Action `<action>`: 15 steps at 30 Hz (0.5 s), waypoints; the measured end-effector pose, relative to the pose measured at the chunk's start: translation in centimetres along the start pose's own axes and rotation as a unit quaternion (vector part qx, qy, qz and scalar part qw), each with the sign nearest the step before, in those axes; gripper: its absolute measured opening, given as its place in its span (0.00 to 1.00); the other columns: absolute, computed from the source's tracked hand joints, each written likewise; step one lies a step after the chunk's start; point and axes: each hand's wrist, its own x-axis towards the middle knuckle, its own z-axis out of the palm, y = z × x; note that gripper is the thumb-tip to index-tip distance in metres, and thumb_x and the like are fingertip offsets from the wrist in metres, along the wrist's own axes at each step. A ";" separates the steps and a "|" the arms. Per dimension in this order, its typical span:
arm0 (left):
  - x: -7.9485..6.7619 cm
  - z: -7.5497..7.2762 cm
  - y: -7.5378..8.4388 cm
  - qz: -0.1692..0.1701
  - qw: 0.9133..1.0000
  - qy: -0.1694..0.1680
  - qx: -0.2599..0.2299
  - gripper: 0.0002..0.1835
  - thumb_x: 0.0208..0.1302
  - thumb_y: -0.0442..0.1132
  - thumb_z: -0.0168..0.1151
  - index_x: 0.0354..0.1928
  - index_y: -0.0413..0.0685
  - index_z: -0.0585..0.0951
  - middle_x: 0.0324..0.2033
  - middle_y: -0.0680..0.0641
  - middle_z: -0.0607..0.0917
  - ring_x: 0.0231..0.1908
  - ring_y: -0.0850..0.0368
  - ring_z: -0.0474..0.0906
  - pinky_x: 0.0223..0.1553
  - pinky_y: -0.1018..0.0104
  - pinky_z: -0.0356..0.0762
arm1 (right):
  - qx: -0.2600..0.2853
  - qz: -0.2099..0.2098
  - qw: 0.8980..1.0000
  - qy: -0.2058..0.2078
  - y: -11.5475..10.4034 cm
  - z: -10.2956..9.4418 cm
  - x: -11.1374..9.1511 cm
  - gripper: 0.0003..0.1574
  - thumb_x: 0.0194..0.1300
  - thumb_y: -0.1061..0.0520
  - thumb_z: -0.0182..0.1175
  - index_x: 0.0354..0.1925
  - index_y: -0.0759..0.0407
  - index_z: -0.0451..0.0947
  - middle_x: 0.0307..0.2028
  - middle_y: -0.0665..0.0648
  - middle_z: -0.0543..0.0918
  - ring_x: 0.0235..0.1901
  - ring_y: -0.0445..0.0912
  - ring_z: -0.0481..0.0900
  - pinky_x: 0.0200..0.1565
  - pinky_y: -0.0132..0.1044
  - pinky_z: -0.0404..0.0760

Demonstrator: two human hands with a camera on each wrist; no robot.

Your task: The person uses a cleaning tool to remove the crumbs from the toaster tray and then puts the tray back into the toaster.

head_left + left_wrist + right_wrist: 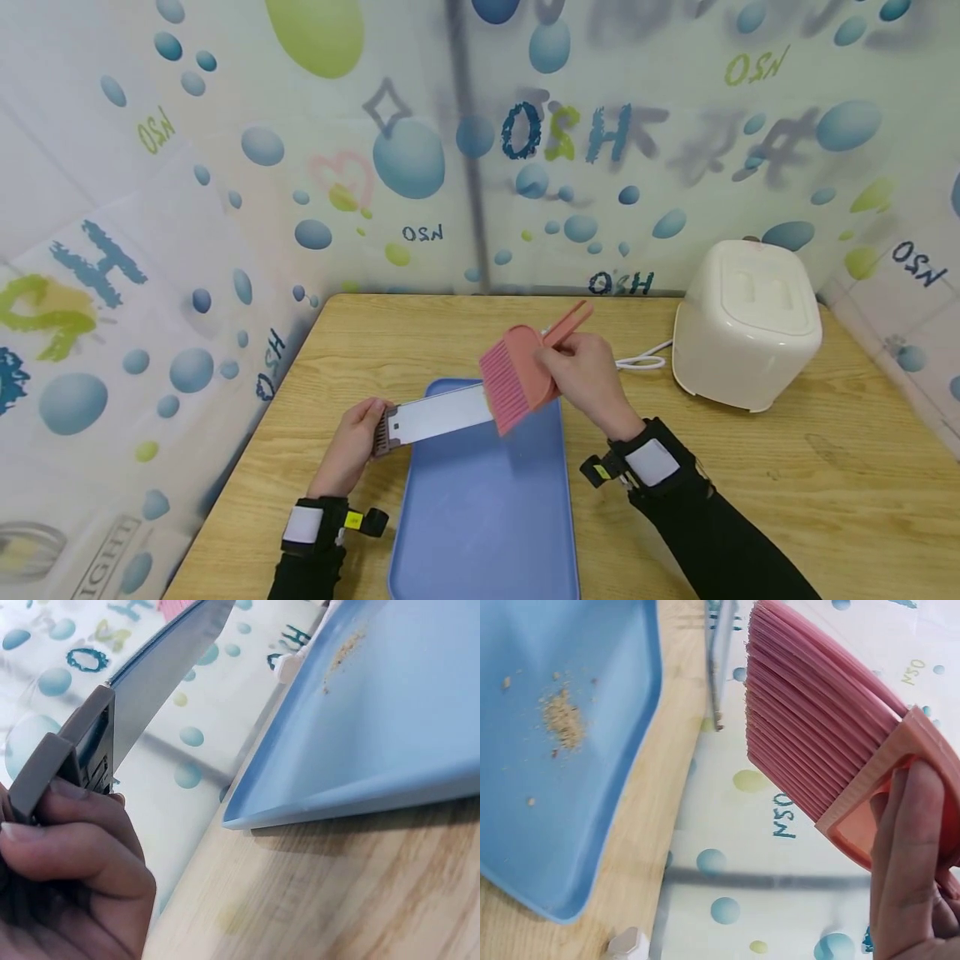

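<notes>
My left hand [348, 446] grips the brown plastic end of a flat metal crumb tray [442, 414]. The metal strip stretches rightward, raised over the far end of a blue tray [487, 517]. In my right hand [588, 379] is a pink brush [517, 375], pinched by its body between thumb and fingers. Its bristles overlap the crumb tray's far end in the head view. The right wrist view shows the bristles [810, 712] pointing up and left. Small tan crumbs [562, 720] lie scattered on the blue tray.
A white toaster [750, 325] stands at the table's back right, its white cord [641, 362] lying to its left. The wooden table [750, 500] ends at the back against a patterned sheet [570, 208].
</notes>
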 end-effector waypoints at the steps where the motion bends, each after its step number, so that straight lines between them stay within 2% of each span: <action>1: 0.0 0.0 0.0 0.000 1.000 -0.001 0.000 0.19 0.74 0.44 0.36 0.43 0.38 0.74 0.30 0.42 0.71 0.23 0.54 0.66 0.18 0.69 0.62 | 0.003 -0.001 1.000 0.002 -0.2 0.0 0.1 0.11 0.60 0.51 0.56 0.29 0.56 0.81 0.17 0.51 0.79 0.14 0.48 0.72 0.13 0.38 0.67; 4: 0.0 -0.1 0.1 -0.001 1.000 -0.002 0.000 0.19 0.74 0.44 0.36 0.43 0.39 0.74 0.30 0.43 0.71 0.23 0.54 0.66 0.18 0.69 0.62 | 0.015 -0.006 1.000 0.006 -0.9 0.1 0.3 0.12 0.60 0.51 0.57 0.29 0.56 0.81 0.18 0.52 0.79 0.14 0.48 0.73 0.13 0.37 0.68; 8: -0.1 0.0 0.1 -0.001 1.000 -0.001 0.001 0.19 0.74 0.44 0.36 0.43 0.39 0.74 0.30 0.42 0.71 0.22 0.54 0.66 0.17 0.69 0.61 | 0.042 -0.010 0.999 -0.005 -2.0 0.6 0.4 0.13 0.61 0.50 0.57 0.31 0.58 0.81 0.19 0.53 0.80 0.17 0.47 0.76 0.17 0.39 0.74; 15: 0.1 0.3 0.1 -0.001 1.000 -0.002 0.003 0.19 0.73 0.46 0.38 0.43 0.39 0.74 0.31 0.41 0.72 0.25 0.53 0.69 0.20 0.68 0.67 | 0.072 -0.014 0.997 -0.036 -3.2 2.3 0.5 0.13 0.62 0.50 0.58 0.32 0.59 0.81 0.20 0.54 0.80 0.17 0.47 0.77 0.20 0.47 0.77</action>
